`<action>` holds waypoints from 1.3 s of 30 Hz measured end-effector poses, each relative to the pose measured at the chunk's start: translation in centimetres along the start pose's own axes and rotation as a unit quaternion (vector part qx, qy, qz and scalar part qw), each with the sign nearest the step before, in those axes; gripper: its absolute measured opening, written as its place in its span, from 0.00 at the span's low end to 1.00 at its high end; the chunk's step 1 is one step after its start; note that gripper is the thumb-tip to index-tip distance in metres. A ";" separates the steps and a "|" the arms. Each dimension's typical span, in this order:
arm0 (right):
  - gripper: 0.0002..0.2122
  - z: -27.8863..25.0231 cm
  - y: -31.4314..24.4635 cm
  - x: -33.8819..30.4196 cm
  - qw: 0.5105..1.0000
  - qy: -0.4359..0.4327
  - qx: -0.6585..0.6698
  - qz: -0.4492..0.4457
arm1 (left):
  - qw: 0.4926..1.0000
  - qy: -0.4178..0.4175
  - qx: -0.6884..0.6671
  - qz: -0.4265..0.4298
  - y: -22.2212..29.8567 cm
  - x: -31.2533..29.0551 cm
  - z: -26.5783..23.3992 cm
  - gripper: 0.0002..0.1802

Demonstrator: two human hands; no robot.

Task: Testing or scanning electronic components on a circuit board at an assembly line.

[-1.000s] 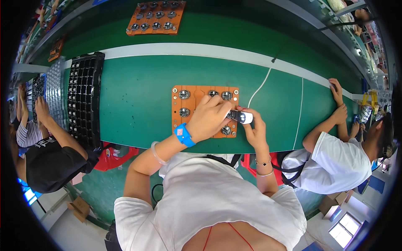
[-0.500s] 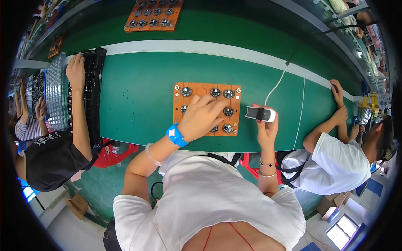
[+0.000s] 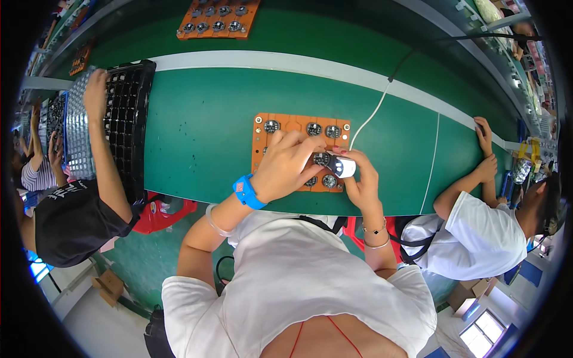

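Note:
An orange fixture board [image 3: 260,136] lies on the green table in front of me, with small round black circuit modules [image 3: 332,130] seated in its holes. My left hand [image 3: 287,162] reaches over the board and covers its middle. Its thumb and fingers close around a round circuit module [image 3: 322,159]. In my right hand [image 3: 366,182] is a small white-and-black handheld device [image 3: 343,166], its white cable trailing up from it. The black end of the device meets the module at my left fingertips. Whether the module sits inside that end is hard to see.
A second orange board [image 3: 209,34] with modules lies beyond the pale rail [image 3: 239,60]. At left, a person's arm [image 3: 107,161] reaches over a black gridded tray [image 3: 122,113]. Another person [image 3: 477,230] rests their arms on the table at right. The cable [image 3: 371,117] crosses the far table.
My right hand has brought the device left and turned it, over the board's right side against my left fingertips. The board appears slightly farther right. At left, the person's hand has moved left across the tray.

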State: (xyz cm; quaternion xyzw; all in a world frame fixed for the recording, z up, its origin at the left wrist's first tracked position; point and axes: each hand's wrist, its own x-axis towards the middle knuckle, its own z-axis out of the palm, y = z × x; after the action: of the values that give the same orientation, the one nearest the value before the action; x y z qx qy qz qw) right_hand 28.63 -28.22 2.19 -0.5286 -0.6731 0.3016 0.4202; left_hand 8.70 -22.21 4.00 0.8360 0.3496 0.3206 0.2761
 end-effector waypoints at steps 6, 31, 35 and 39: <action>0.13 -0.2 1.2 -1.6 0.985 0.082 0.132 0.073 | 0.996 -0.050 0.071 -0.028 -1.2 -1.1 0.2 0.29; 0.17 2.0 1.4 0.5 0.988 0.066 0.108 0.087 | 0.991 0.053 -0.012 -0.124 -3.8 -1.8 -6.7 0.13; 0.17 1.4 1.5 -0.1 0.980 0.071 0.154 0.104 | 0.976 0.116 0.035 -0.180 -5.9 -3.0 -8.5 0.11; 0.17 1.7 1.1 0.5 0.984 0.054 0.146 0.089 | 0.956 0.155 0.073 -0.239 -8.1 -5.1 -9.9 0.09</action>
State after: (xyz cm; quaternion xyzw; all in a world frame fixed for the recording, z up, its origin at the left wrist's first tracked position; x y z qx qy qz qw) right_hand 27.58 -27.34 0.61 -0.5351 -0.5481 0.4039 0.5001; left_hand -4.59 -18.85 3.10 0.6862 0.5998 0.3445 0.2253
